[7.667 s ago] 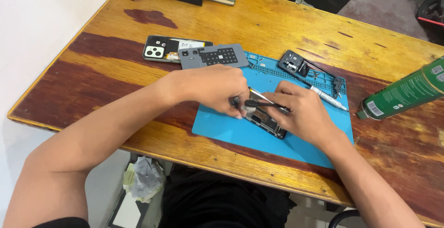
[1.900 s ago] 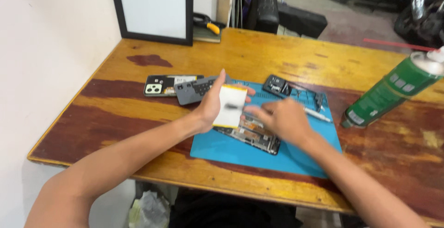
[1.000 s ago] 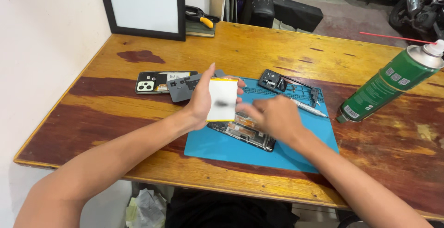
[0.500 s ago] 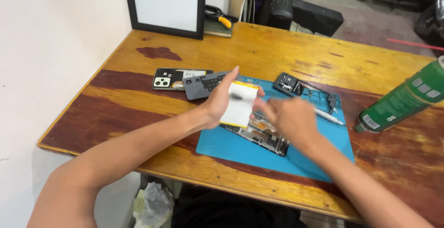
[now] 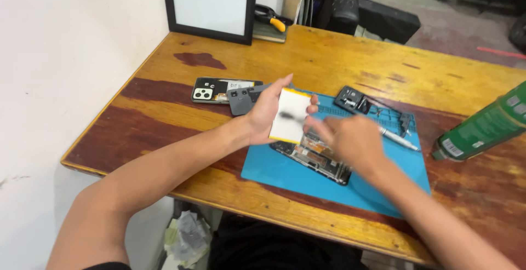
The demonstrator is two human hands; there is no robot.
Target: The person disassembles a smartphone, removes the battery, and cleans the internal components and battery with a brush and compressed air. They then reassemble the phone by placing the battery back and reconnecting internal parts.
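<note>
Left hand fingers clamp a white battery above the opened phone; right hand blurred, grip unclear; green can nearby.

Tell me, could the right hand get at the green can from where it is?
Probably yes: the right hand is over the blue mat, and only open tabletop and a pen lie between it and the green can.
</note>
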